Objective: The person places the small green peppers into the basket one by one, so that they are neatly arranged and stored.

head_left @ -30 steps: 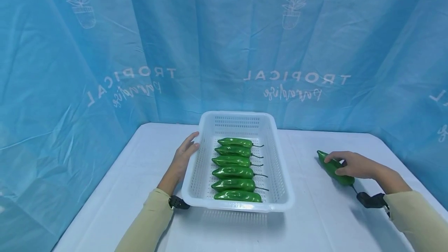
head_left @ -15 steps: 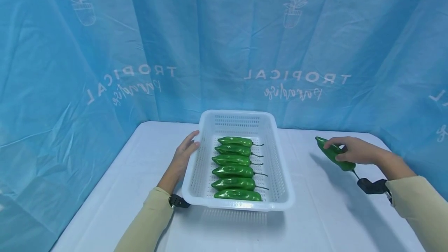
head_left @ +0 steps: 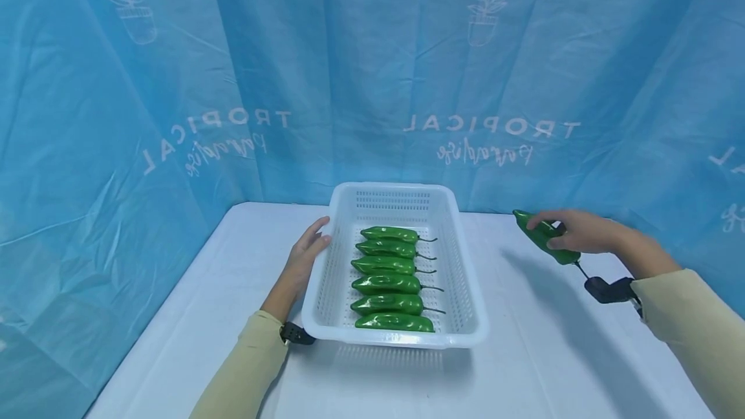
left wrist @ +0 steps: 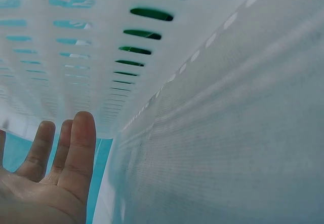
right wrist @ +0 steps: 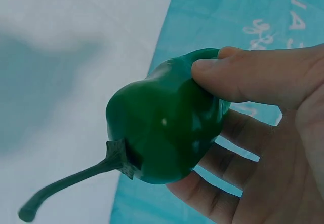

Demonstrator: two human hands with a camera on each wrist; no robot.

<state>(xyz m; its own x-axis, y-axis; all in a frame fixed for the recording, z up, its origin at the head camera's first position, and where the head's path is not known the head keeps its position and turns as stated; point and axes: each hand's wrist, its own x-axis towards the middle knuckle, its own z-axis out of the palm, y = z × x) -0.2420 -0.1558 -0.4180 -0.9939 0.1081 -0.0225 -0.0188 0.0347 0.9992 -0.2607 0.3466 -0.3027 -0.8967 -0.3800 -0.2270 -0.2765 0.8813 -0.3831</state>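
Between thumb and fingers, my right hand (head_left: 582, 231) pinches a glossy green chili pepper (head_left: 544, 238) above the right part of the table. Its dark stem (right wrist: 71, 183) points down toward the wrist, and its shadow falls on the cloth below. My left hand (head_left: 304, 257) lies along the left side of a white slotted basket (head_left: 471, 290), fingertips at the rim. In the left wrist view that hand's fingers (left wrist: 81, 148) are fairly straight beside the basket wall. Inside the basket, several green chili peppers (head_left: 387, 285) lie in a column, stems to the right.
A white cloth covers the table (head_left: 524, 367). Behind it and along both sides hangs a blue printed curtain (head_left: 378, 70). Dark bands with small devices sit on both wrists, the right one (head_left: 608, 290) close to the held pepper's stem.
My right hand has lifted the chili pepper off the table, raising it away from me and slightly left. My left hand and the basket have stayed in place.
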